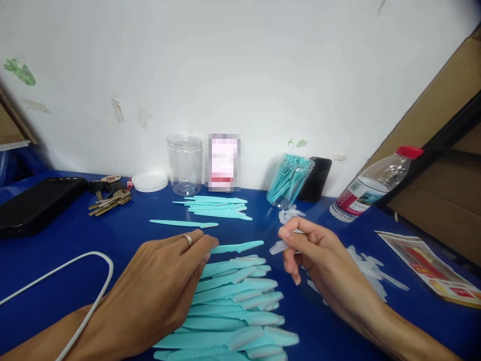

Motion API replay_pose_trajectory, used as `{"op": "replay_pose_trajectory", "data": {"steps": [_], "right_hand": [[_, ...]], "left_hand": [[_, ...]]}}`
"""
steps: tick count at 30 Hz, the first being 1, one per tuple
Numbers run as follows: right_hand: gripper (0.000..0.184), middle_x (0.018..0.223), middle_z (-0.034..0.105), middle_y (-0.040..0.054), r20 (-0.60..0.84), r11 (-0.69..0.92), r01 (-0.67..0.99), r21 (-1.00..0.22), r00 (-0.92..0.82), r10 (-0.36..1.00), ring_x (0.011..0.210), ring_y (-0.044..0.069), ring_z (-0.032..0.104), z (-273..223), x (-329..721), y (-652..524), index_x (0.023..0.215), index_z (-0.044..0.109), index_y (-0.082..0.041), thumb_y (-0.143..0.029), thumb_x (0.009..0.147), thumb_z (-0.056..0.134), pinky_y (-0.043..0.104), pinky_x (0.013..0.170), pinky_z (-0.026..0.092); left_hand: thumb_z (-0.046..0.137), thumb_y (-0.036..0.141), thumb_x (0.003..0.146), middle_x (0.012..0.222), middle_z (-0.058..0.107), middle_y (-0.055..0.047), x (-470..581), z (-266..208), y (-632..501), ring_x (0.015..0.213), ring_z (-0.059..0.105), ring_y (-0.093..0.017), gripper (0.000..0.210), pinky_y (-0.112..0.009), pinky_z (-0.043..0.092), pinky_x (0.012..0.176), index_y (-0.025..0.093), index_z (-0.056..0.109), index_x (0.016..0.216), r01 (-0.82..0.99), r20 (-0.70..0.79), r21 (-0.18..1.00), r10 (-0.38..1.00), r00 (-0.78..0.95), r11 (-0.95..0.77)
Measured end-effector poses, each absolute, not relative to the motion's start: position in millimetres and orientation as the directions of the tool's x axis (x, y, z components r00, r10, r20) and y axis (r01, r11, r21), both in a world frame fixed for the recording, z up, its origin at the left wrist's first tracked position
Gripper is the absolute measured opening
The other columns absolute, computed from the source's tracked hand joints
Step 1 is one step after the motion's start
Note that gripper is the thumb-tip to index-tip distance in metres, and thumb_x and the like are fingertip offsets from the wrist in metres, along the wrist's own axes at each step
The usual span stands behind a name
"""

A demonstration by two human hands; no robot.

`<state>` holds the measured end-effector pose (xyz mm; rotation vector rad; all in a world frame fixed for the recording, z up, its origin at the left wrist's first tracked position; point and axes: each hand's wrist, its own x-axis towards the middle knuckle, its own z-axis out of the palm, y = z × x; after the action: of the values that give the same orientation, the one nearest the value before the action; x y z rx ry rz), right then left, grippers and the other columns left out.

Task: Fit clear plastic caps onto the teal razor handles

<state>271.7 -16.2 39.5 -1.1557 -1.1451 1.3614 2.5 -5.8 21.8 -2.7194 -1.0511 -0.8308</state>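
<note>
My left hand (158, 291) is closed around the handle end of a turquoise eyebrow razor (240, 246), whose blade end points right. Between thumb and fingers, my right hand (315, 253) pinches a translucent blade cap (277, 247), a little apart from that razor's tip. Below lies a thick spread of turquoise razors (233, 321), many with pale covers over their blade ends; my left hand hides part of it. Farther back are a small group of razors (214, 206) and a single razor (184, 223). Loose caps (370, 273) lie beside my right wrist, and more small caps (291, 214) sit behind that hand.
Along the wall stand a see-through jar (185, 165), a blurred-out upright panel (224, 163), a jar packed with turquoise razors (289, 181) and a dark phone (317, 178). A white lid (150, 181), keys (110, 200), black case (41, 205), cable (84, 254), tilted-looking bottle (370, 185) and printed packet (432, 268) surround these.
</note>
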Motion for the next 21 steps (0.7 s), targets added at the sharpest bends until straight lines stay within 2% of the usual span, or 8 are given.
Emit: {"op": "replay_pose_trajectory", "data": {"steps": [8,14,21], "right_hand": [[0.038,0.057,0.069,-0.0002,-0.066,-0.079,-0.087,-0.993,-0.149,0.987,0.049,0.011,0.056,36,269,-17,0.075,0.066,-0.019,-0.048,0.078,0.09,0.019,0.045,0.046],[0.035,0.059,0.071,0.0,-0.067,-0.087,-0.095,-0.992,-0.195,0.979,0.049,0.01,0.058,34,268,-17,0.077,0.066,-0.018,-0.045,0.081,0.088,0.019,0.045,0.047],[0.031,0.06,0.075,0.0016,-0.113,-0.141,-0.07,-0.988,-0.306,0.945,0.047,0.011,0.061,31,267,-23,0.081,0.067,-0.019,-0.044,0.086,0.084,0.019,0.047,0.049]], "left_hand": [[0.037,0.004,0.094,0.082,0.069,-0.004,5,22,-9,0.063,0.067,-0.021,0.024,-0.034,0.048,0.052,0.023,0.053,0.095,0.618,0.516,0.034,0.543,0.663,-0.786],[0.037,0.005,0.092,0.086,0.074,-0.006,7,23,-12,0.062,0.07,-0.023,0.025,-0.035,0.048,0.049,0.025,0.052,0.093,0.627,0.528,-0.005,0.531,0.663,-0.779],[0.039,0.003,0.084,0.08,0.072,-0.005,10,26,-18,0.059,0.068,-0.021,0.027,-0.034,0.052,0.051,0.023,0.057,0.088,0.589,0.545,-0.011,0.489,0.681,-0.808]]}}
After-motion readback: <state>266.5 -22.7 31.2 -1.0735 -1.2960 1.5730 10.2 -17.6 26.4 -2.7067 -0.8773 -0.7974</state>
